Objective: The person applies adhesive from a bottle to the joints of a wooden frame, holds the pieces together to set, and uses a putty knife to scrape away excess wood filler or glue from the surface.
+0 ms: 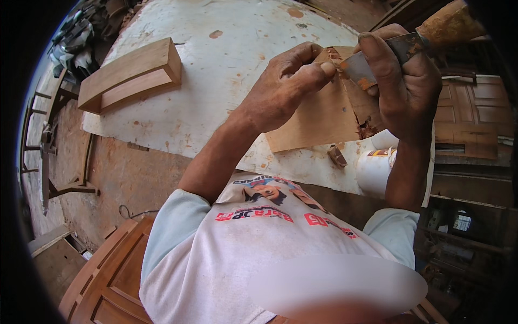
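Note:
My right hand is closed round a putty knife. Its wooden handle points to the upper right, and orange-brown paste clings to the blade's end. That blade touches the top corner of a light wooden box-like piece, whose seam carries rough reddish-brown filler. On the same corner, my left hand grips the wood, thumb on the near side and its other fingers partly hidden behind. Below the piece lies a small brown block on the white, stained tabletop.
A second wooden box piece rests at the table's left. White tubs stand by its near right edge. Panelled wooden doors lean at the lower left, with more panels at the right. A wooden frame stands on the floor at left.

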A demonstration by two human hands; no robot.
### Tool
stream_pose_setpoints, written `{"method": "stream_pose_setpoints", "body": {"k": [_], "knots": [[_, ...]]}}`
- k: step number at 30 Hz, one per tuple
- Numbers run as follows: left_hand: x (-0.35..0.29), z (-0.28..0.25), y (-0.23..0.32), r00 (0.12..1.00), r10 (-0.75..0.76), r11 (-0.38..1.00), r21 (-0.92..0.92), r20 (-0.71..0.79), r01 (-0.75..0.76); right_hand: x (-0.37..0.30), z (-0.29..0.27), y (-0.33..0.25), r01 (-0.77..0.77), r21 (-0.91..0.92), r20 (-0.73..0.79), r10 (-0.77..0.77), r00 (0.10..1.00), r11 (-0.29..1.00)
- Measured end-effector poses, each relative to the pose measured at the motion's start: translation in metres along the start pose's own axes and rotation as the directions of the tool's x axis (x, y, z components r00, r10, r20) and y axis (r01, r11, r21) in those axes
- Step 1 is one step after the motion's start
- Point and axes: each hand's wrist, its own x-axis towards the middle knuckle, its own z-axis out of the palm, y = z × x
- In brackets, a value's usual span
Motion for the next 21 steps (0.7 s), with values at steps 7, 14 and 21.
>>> {"method": "stream_pose_setpoints", "body": {"k": [7, 14, 21], "knots": [[0.002, 0.003, -0.006, 0.999, 0.052, 0.995, -0.081, 0.016, -0.050, 0.014, -0.009, -0.022, -0.091, -0.158, 0.144, 0.114, 0.983, 0.983], [-0.001, 0.004, 0.000, 1.000, 0.009, 0.998, -0.067, 0.011, -0.009, 0.013, -0.010, -0.010, -0.049, -0.124, 0.151, 0.068, 0.986, 0.991], [-0.002, 0.001, -0.001, 0.999, 0.040, 0.999, -0.025, 0.010, -0.040, 0.011, -0.008, -0.011, 0.016, -0.144, 0.152, 0.006, 0.988, 0.989]]}}
